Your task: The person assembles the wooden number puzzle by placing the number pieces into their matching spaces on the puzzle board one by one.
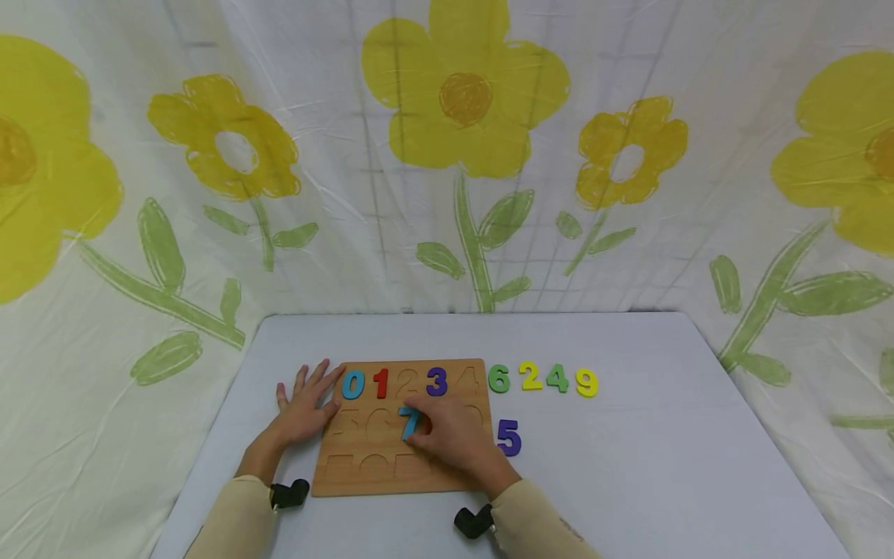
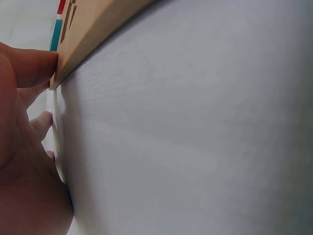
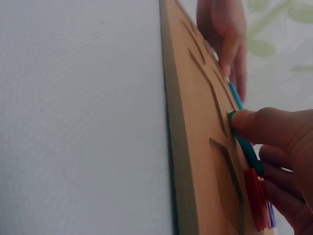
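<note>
Purple 5 [image 1: 510,436], green 6 [image 1: 493,380] beside recessed wooden number board [image 1: 349,442]; red piece [image 3: 256,200] by right hand [image 1: 454,435], which pinches blue 7 [image 1: 412,424]; left hand [image 1: 303,415], fingers spread, touches board

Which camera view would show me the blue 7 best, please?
The head view: from above, most of the blue 7 shows, pinched by the right hand. The right wrist view gives mainly its edge, partly covered by that hand; the left wrist view does not show it.
</note>
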The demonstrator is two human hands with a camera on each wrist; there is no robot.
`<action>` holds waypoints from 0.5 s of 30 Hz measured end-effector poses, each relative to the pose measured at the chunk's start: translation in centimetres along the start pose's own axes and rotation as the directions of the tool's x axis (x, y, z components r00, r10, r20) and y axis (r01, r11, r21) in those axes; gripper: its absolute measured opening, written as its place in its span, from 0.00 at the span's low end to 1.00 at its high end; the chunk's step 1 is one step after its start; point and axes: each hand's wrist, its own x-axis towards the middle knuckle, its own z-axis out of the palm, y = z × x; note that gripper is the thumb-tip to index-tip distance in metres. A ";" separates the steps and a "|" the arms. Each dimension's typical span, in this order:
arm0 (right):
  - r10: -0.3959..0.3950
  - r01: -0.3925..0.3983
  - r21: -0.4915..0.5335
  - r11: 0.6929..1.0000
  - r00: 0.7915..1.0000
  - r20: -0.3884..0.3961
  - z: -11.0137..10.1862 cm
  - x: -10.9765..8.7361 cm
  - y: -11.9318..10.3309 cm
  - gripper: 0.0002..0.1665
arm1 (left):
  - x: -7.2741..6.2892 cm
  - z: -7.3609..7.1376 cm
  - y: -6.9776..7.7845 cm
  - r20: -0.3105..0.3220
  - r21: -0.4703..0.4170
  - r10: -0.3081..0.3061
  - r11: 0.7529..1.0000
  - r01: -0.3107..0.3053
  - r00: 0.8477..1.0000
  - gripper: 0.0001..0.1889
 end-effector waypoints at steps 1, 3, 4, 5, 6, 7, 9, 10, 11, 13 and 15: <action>-0.007 0.007 -0.006 1.000 1.000 -0.003 0.1 0.1 0.0 0.31 | 0.0 0.0 0.0 0.001 0.004 -0.001 1.000 0.001 1.000 0.35; -0.018 0.018 -0.021 1.000 1.000 -0.008 0.4 0.2 0.0 0.31 | 0.0 0.0 0.1 0.004 0.009 -0.004 1.000 0.004 1.000 0.35; -0.026 0.025 -0.031 0.999 1.000 -0.012 0.5 0.2 0.0 0.31 | 0.0 0.0 0.1 0.006 0.010 -0.005 1.000 0.005 1.000 0.35; -0.032 0.032 -0.042 0.999 0.999 -0.013 0.5 0.3 0.1 0.31 | 0.0 -0.1 0.1 0.007 0.010 -0.007 1.000 0.007 1.000 0.35; -0.039 0.038 -0.053 0.998 0.999 -0.014 0.6 0.3 0.1 0.32 | 0.0 -0.1 0.1 0.009 0.010 -0.010 1.000 0.010 1.000 0.35; -0.042 0.041 -0.062 0.997 0.999 -0.013 0.6 0.3 0.1 0.32 | 0.0 -0.1 0.2 0.009 0.010 -0.011 1.000 0.011 1.000 0.35; -0.050 0.049 -0.076 0.996 0.999 -0.008 0.6 0.4 0.1 0.32 | 0.0 -0.1 0.2 0.010 0.011 -0.014 1.000 0.013 1.000 0.35; -0.054 0.054 -0.083 0.995 0.999 -0.005 0.6 0.4 0.1 0.32 | 0.0 -0.1 0.2 0.010 0.011 -0.014 1.000 0.014 1.000 0.35; -0.056 0.055 -0.085 0.995 0.998 -0.001 0.6 0.4 0.1 0.32 | 0.0 -0.1 0.2 0.009 0.013 -0.014 1.000 0.014 1.000 0.35; -0.060 0.060 -0.078 0.995 0.998 0.002 0.4 0.3 0.1 0.32 | 0.0 0.0 0.1 0.007 0.014 -0.012 1.000 0.012 1.000 0.35; -0.048 0.048 -0.052 0.997 0.999 0.007 0.1 0.1 0.0 0.33 | 0.0 0.0 0.1 0.006 0.012 -0.010 1.000 0.010 1.000 0.35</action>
